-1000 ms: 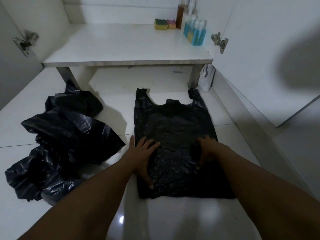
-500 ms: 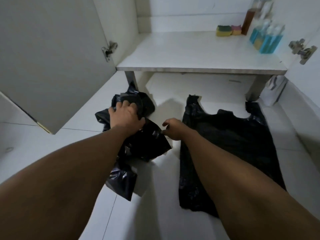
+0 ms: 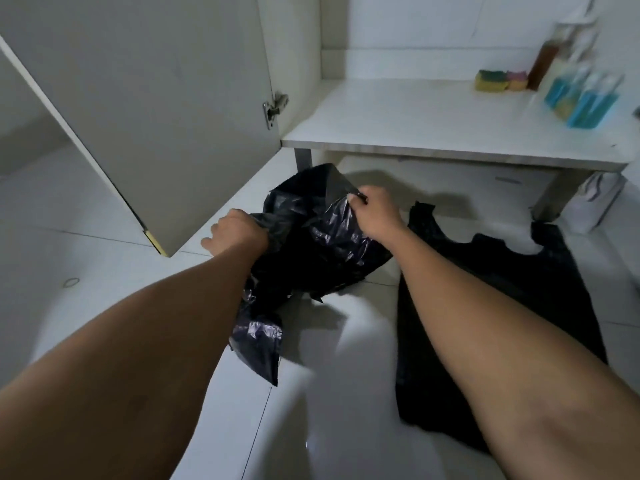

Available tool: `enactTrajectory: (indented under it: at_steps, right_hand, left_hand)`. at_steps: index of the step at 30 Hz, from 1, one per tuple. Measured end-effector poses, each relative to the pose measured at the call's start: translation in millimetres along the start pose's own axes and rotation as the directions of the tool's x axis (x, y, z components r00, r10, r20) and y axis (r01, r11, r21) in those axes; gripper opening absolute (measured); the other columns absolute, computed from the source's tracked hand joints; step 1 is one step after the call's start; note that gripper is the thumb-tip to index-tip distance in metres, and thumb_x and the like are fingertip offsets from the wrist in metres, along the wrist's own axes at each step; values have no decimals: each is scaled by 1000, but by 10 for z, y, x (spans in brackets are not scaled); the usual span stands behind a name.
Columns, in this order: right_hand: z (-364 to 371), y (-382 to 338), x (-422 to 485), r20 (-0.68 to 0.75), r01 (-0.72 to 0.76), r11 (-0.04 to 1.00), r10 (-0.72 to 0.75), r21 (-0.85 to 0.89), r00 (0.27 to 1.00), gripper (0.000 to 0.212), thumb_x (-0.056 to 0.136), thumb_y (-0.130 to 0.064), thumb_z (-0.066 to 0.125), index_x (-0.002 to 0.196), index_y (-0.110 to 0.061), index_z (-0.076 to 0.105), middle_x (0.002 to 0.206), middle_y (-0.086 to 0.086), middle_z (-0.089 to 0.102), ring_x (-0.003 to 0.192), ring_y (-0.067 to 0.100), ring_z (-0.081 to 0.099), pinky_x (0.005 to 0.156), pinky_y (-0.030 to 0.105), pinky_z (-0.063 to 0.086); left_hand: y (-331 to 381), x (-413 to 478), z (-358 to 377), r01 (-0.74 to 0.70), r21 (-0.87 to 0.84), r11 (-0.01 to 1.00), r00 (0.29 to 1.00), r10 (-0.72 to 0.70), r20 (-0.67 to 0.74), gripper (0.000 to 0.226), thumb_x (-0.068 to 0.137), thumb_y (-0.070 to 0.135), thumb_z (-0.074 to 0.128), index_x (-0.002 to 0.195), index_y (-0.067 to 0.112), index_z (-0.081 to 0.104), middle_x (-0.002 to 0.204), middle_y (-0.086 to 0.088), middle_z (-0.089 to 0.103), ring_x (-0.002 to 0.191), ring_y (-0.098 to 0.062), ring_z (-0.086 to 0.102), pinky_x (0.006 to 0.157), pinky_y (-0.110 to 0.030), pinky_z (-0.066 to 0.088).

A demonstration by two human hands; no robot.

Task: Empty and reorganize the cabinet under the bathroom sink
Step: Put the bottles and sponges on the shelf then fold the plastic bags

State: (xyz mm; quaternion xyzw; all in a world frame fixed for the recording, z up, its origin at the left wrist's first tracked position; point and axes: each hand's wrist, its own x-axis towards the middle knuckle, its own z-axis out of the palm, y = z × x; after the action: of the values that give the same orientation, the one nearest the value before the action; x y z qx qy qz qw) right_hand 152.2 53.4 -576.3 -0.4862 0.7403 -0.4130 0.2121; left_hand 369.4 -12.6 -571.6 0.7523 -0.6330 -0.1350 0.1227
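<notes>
A crumpled black plastic bag (image 3: 311, 251) lies on the white floor in front of the open cabinet. My left hand (image 3: 237, 235) grips its left edge. My right hand (image 3: 375, 213) pinches its upper right edge and holds it raised a little. A second black bag (image 3: 519, 282) lies spread flat on the floor to the right, partly hidden by my right forearm. The cabinet shelf (image 3: 433, 129) carries two sponges (image 3: 498, 81), a brown bottle (image 3: 543, 64) and blue bottles (image 3: 581, 98) at its back right.
The open left cabinet door (image 3: 156, 109) stands close to my left hand, its hinge (image 3: 273, 107) near the shelf's corner. A small white bag (image 3: 595, 202) sits by the cabinet's right leg. A rubber band (image 3: 71, 282) lies on the tiles at left.
Both hands left the flat bag and moved left to the crumpled one. The left hand now grips its left edge and the right hand pinches and lifts its upper edge.
</notes>
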Motion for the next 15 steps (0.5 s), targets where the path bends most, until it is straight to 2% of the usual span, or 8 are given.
enactTrajectory:
  at_steps: [2,5,6,8,10,11,13,15]
  right_hand:
    - [-151,-92,47,17,1,999,0,-39,1000,38,102,-29,47,82,1,58,62,5,44,55,18,40,54,29,29]
    - [-222,-107,6,141,-44,984,69,-174,988,38,102,-28,47,68,-10,50,58,3,42,51,17,39,52,28,29]
    - [-202,-95,-21,181,-52,980,88,-190,980,32,101,-25,49,73,-11,57,61,4,48,53,17,43,52,27,31]
    - [-125,-75,-72,245,-42,982,87,-183,966,18,100,-19,52,98,-10,68,78,6,61,65,16,52,59,26,40]
    - [-52,-101,-92,244,-29,990,63,-140,968,26,100,-19,52,118,-8,65,97,7,66,80,17,57,71,26,43]
    - [-28,-133,-79,216,-51,994,71,-94,974,32,100,-23,51,125,-7,62,106,9,66,89,18,59,78,25,42]
    - [-16,-232,-41,159,-111,993,105,29,982,40,100,-28,52,135,-10,55,128,7,61,113,21,58,97,27,41]
    - [-33,-315,23,113,-116,990,107,77,988,40,98,-30,56,134,-12,56,131,3,60,113,18,59,101,31,44]
  left_hand:
    - [18,81,-106,-46,39,998,998,48,-40,46,88,20,54,132,7,49,134,-16,54,129,-33,46,105,-44,36]
    - [59,111,-198,-131,80,988,990,135,-44,42,91,19,53,130,2,49,132,-19,54,126,-36,49,102,-44,41]
    - [64,105,-215,-149,113,982,988,153,-34,41,91,20,54,129,4,50,130,-17,56,123,-36,52,101,-43,41]
    - [61,80,-202,-226,312,923,972,234,10,39,90,22,54,128,11,53,127,-13,58,122,-33,51,99,-43,38]
    - [30,38,-160,-314,488,815,936,351,17,40,91,33,52,127,18,55,127,-10,52,121,-31,42,96,-45,34]
    - [16,33,-124,-386,499,776,894,448,-5,43,90,44,50,126,21,57,126,-9,49,119,-30,40,95,-46,34]
    - [32,8,-60,-625,381,682,751,658,53,63,80,73,51,121,26,58,123,-6,53,116,-26,47,95,-45,39]
    - [130,-120,-65,-735,25,678,664,712,227,86,55,93,57,113,29,58,111,3,64,104,-19,60,90,-38,49]
